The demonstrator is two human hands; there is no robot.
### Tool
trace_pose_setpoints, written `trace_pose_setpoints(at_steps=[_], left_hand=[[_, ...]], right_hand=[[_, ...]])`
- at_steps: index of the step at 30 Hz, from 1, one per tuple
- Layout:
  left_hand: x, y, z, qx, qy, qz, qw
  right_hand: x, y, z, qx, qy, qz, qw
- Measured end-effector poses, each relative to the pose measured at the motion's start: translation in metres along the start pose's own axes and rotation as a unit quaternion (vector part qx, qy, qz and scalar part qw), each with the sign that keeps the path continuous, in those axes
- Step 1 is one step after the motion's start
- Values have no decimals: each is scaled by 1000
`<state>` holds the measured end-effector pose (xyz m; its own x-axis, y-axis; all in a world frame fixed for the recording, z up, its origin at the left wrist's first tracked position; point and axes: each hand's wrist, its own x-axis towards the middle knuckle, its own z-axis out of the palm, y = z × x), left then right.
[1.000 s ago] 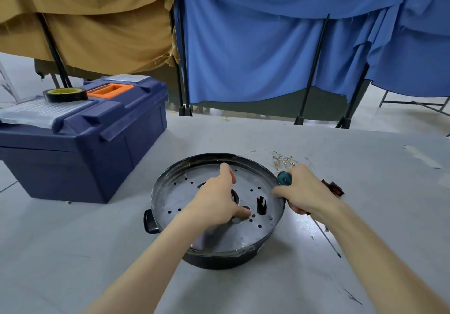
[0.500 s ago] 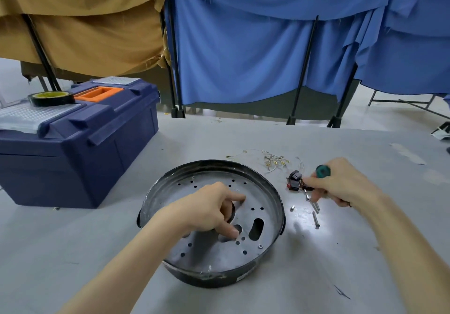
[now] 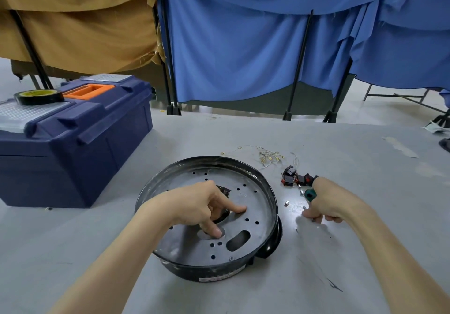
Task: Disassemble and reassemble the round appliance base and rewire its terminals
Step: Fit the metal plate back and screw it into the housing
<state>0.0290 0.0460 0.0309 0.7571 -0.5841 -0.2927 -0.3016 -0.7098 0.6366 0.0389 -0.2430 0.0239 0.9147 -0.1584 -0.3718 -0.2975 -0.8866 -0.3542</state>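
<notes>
the base sits in the middle of the grey table, right in front of me. its black wall faces me and a black lug sticks out on its right side. inside the rim lies a grey metal plate with many small round holes, one oblong slot near me and a big round hole in the centre.

my left hand rests on that plate. the middle fingers curl down into the centre hole and hook its edge, the index finger lies stretched out to the right on the metal, and the thumb presses flat on the plate near a smaller hole. so this hand grips the base by its plate.

my right hand is on the table just to the right of the base, apart from it. it is closed round a screwdriver: the green end of the handle pokes out on the far side of my fist. the shaft is hidden under my fingers and i cannot tell where the tip points.

small metal screws lie loose between the base and this hand. just beyond my knuckles sit black and red switches, and farther back a tangle of thin wires with brass terminals.

to the left stands a dark blue toolbox, well apart from the base, with a roll of tape lying flat on its lid. behind the table hang a blue cloth and a tan cloth on black stands.
</notes>
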Motion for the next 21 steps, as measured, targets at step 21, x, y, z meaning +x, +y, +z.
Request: trace_pose_setpoints(at_steps=[21], left_hand=[[4,46,-1,-58,317,102,941]], right_hand=[[-49,-80,-8,438,-41,-233,867]])
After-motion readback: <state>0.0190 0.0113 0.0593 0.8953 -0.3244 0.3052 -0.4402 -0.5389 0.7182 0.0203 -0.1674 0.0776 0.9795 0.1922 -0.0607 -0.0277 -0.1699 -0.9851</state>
